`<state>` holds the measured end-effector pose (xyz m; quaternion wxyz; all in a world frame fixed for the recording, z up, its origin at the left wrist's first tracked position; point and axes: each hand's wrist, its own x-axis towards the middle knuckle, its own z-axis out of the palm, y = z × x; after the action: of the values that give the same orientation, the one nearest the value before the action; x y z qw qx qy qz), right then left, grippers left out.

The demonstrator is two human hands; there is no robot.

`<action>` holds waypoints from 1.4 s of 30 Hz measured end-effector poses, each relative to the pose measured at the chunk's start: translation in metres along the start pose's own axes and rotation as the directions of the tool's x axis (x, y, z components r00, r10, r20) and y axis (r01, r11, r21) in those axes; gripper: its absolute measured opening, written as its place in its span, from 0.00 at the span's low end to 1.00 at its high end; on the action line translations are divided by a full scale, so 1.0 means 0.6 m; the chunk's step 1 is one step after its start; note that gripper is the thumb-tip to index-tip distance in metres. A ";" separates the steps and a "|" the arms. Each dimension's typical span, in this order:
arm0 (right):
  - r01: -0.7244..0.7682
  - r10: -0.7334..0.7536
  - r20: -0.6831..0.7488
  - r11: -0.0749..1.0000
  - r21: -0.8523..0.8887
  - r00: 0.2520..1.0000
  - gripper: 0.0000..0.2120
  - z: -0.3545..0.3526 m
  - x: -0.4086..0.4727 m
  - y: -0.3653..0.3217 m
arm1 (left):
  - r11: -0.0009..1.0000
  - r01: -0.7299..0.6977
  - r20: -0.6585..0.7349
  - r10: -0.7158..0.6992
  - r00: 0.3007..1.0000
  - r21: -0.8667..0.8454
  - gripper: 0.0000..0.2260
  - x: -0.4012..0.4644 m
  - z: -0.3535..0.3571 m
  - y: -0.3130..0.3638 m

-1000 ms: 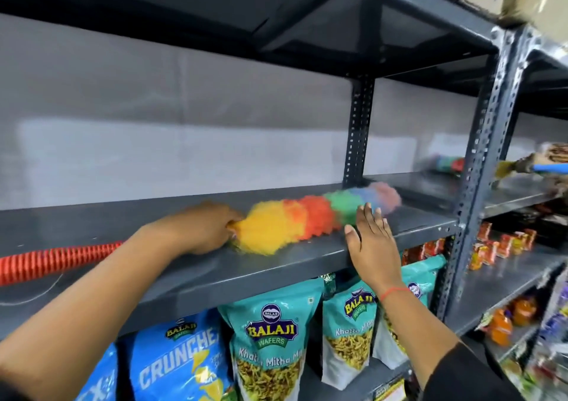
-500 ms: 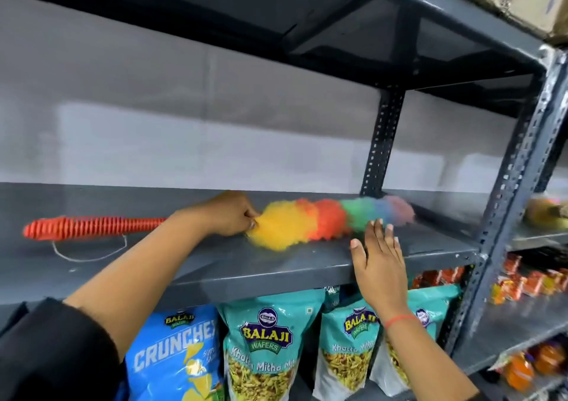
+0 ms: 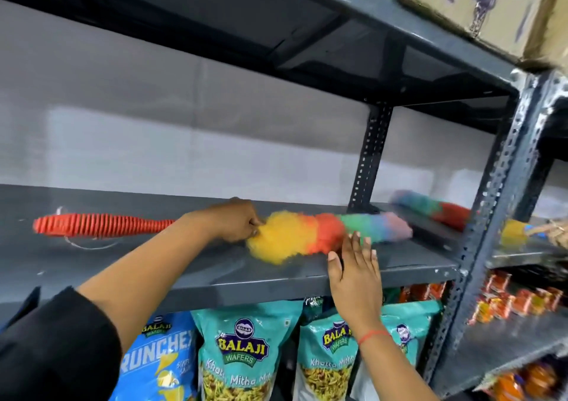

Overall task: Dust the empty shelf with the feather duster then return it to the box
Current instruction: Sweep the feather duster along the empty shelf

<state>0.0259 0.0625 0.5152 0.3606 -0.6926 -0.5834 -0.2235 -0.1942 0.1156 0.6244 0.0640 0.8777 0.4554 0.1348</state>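
A feather duster with a rainbow fluffy head and a ribbed red handle lies flat along the grey metal shelf. My left hand grips the duster where handle meets the yellow fluff; the handle sticks out to the left behind my wrist. My right hand rests flat, fingers apart, on the shelf's front edge just in front of the duster's green and red part, holding nothing. A cardboard box sits on the top shelf at the upper right.
A second rainbow duster moves on the neighbouring shelf to the right, held by another person whose hand is barely in view. Snack bags hang below the shelf. A perforated upright post divides the two shelf bays.
The duster has slid a little along the shelf with my left hand. My view has shifted left and closer, showing the whole red handle. My right hand stays on the shelf edge.
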 end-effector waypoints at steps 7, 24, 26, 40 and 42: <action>0.007 -0.007 -0.004 1.000 -0.008 1.000 0.24 0.001 0.000 0.001 | 0.997 0.002 -0.207 0.014 0.978 0.079 0.09 0.029 0.000 0.031; 0.000 -0.001 -0.017 0.999 -0.044 1.000 0.28 0.005 -0.003 0.004 | 0.991 -0.113 -0.186 0.098 0.978 -0.071 0.11 -0.043 -0.049 -0.076; -0.017 0.017 -0.003 0.999 -0.049 1.000 0.29 0.005 -0.005 0.003 | 0.998 -0.056 -0.077 0.056 0.995 0.003 0.19 -0.067 -0.055 -0.091; 0.454 -0.449 -0.070 0.884 0.112 0.891 0.33 0.016 -0.060 -0.207 | 0.987 0.156 -0.256 -0.143 0.956 0.032 0.18 -0.213 -0.055 -0.150; 0.492 -0.487 -0.076 0.867 0.080 0.870 0.33 0.023 -0.068 -0.234 | 0.972 0.207 -0.225 -0.179 0.958 0.109 0.11 -0.237 -0.052 -0.163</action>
<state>-0.1208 0.0551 0.5100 0.3407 -0.4978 -0.7400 -0.2974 -0.3579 0.0556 0.6061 -0.0303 0.8116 0.5511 0.1913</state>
